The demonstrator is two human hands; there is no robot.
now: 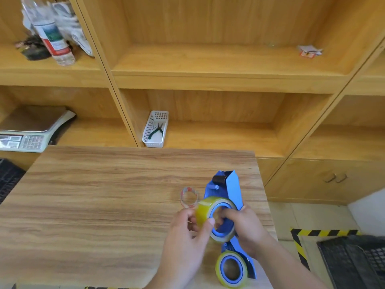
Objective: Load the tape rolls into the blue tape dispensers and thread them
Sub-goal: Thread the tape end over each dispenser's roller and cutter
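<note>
2 yellowish tape rolls on blue cores: one (214, 217) gripped by both hands, left (188, 230), right (245, 228), on blue plastic dispenser (231, 188) over wooden bench (104, 195); second (232, 269) nearer. 1 clear empty core (189, 197).

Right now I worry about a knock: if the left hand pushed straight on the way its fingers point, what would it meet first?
The left hand already grips the yellow tape roll; beyond it sits the blue tape dispenser, though depth is uncertain.
</note>
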